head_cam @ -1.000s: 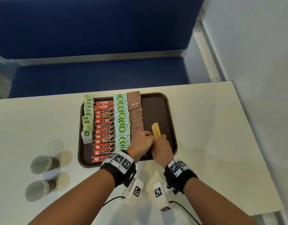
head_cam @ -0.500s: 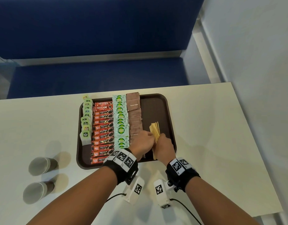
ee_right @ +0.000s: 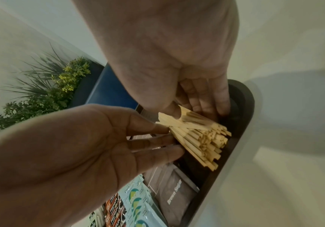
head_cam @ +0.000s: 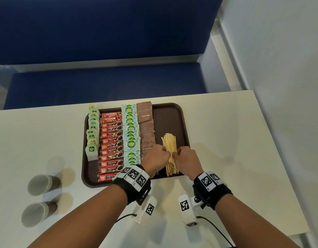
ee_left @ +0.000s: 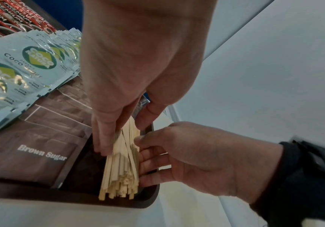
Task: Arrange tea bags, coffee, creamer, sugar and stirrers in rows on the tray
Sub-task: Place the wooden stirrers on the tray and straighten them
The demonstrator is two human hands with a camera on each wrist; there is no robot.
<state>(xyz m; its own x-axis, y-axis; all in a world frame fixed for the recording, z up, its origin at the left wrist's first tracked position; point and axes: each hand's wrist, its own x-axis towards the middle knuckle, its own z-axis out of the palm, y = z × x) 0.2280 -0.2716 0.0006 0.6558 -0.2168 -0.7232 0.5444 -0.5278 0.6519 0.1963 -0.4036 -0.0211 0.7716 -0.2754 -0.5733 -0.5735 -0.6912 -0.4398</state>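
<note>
A brown tray point(head_cam: 169, 119) holds rows of green tea bags point(head_cam: 92, 133), red coffee sticks point(head_cam: 111, 145), pale coco sugar sachets point(head_cam: 130, 133) and brown sugar packets point(head_cam: 145, 126). A bundle of wooden stirrers point(head_cam: 169, 149) lies lengthwise in the tray's right part. My left hand point(head_cam: 158, 156) holds the stirrers point(ee_left: 122, 169) from the left, fingers on one side and thumb on the other. My right hand point(head_cam: 185, 156) holds the stirrers point(ee_right: 200, 138) from the right, thumb on top and fingers along the side. The bundle's near end reaches the tray's near rim point(ee_left: 80, 198).
Two paper cups point(head_cam: 43, 184) point(head_cam: 38, 213) lie on the white table left of the tray. A blue bench point(head_cam: 100, 83) runs behind the table and a wall stands to the right. A green plant point(ee_right: 50, 92) shows in the right wrist view.
My hands have drawn slightly apart on the stirrers. The bundle's near end, covered before, now shows between my wrists at the tray's near rim.
</note>
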